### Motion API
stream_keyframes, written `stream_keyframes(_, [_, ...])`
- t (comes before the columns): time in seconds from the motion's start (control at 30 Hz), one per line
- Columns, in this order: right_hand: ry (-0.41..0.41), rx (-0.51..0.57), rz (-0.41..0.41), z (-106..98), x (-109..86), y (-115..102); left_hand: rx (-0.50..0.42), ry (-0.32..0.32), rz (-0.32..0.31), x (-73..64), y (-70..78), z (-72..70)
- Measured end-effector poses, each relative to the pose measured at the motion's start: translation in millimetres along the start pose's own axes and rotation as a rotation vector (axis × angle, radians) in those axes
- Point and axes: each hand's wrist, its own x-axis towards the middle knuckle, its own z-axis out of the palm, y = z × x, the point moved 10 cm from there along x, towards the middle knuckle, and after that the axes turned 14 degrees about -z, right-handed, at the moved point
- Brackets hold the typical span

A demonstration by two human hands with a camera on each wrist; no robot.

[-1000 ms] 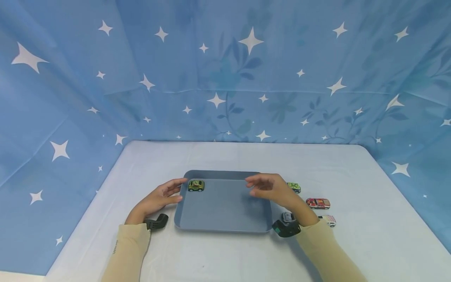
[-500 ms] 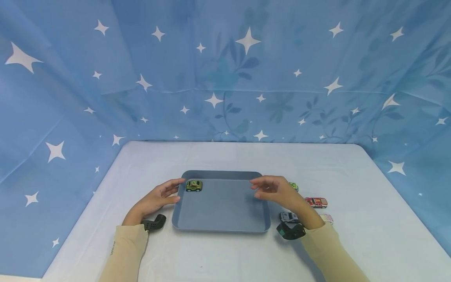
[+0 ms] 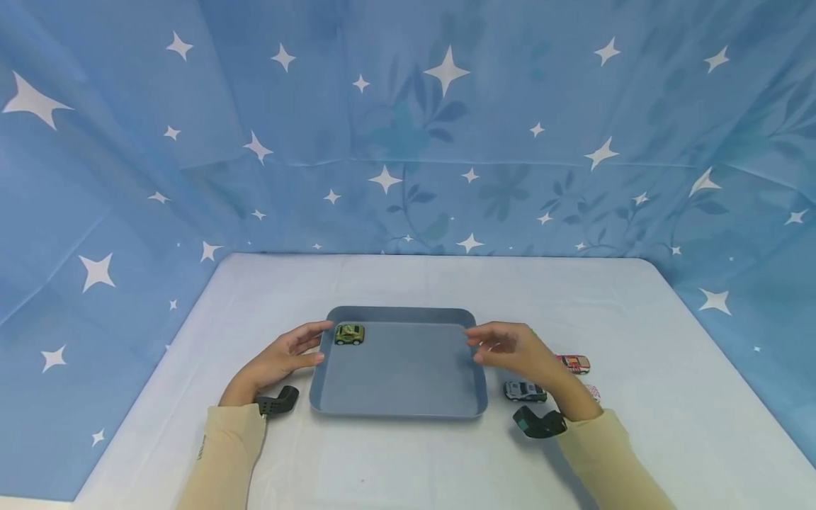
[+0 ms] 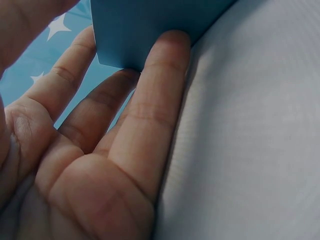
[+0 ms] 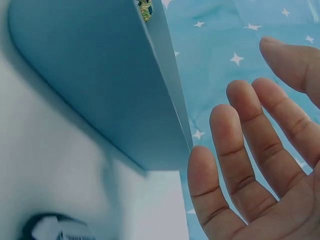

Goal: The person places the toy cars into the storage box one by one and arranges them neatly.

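A shallow blue-grey tray point(image 3: 401, 368) lies on the table with a green-and-yellow toy car point(image 3: 349, 334) in its back left corner. My left hand point(image 3: 287, 354) is at the tray's left side, fingers extended. In the left wrist view a fingertip meets the tray's outer wall point(image 4: 130, 30). At the right rim is my right hand point(image 3: 519, 347), fingers loosely bent and holding nothing. The right wrist view shows those fingers point(image 5: 227, 145) spread apart beside the tray wall point(image 5: 90, 75).
Right of the tray sit a grey toy car point(image 3: 525, 391), a red toy car point(image 3: 576, 364) and a white-and-pink one point(image 3: 593, 393), the last two partly behind the right arm. A sliver of a green one point(image 3: 533, 331) shows behind the right hand. A starry blue curtain point(image 3: 408, 142) backs the white table.
My right hand has moved right, from over the tray to its right rim. The grey car now shows more fully, the green one less. My left hand keeps its place at the tray.
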Motion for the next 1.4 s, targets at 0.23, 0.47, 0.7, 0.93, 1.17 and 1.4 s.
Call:
stream_keyframes(0.23, [0.006, 0.002, -0.011, -6.8, -7.2, -3.9, -0.004, -0.005, 0.0, -0.1, -0.2, 0.2])
stream_keyframes(0.47, [0.02, -0.026, -0.015, -13.2, -13.6, -7.9, -0.009, -0.009, -0.001, -2.4, 0.3, -0.4])
stream_keyframes(0.7, [0.023, -0.036, 0.018, -19.8, -20.6, -6.9, -0.004, -0.004, -0.002, -3.2, 0.4, -0.4])
stream_keyframes(0.93, [0.027, -0.03, 0.013, -27.3, -26.4, -9.9, -0.009, -0.003, -0.005, -3.7, 0.6, -0.4])
stream_keyframes(1.17, [0.052, -0.055, -0.006, -39.7, -35.0, -11.2, -0.003, -0.014, 0.01, -2.2, 1.5, 1.2])
stream_keyframes(1.4, [0.058, -0.078, -0.01, -48.4, -41.2, -14.4, -0.011, -0.018, 0.014, -1.3, 2.3, 2.2])
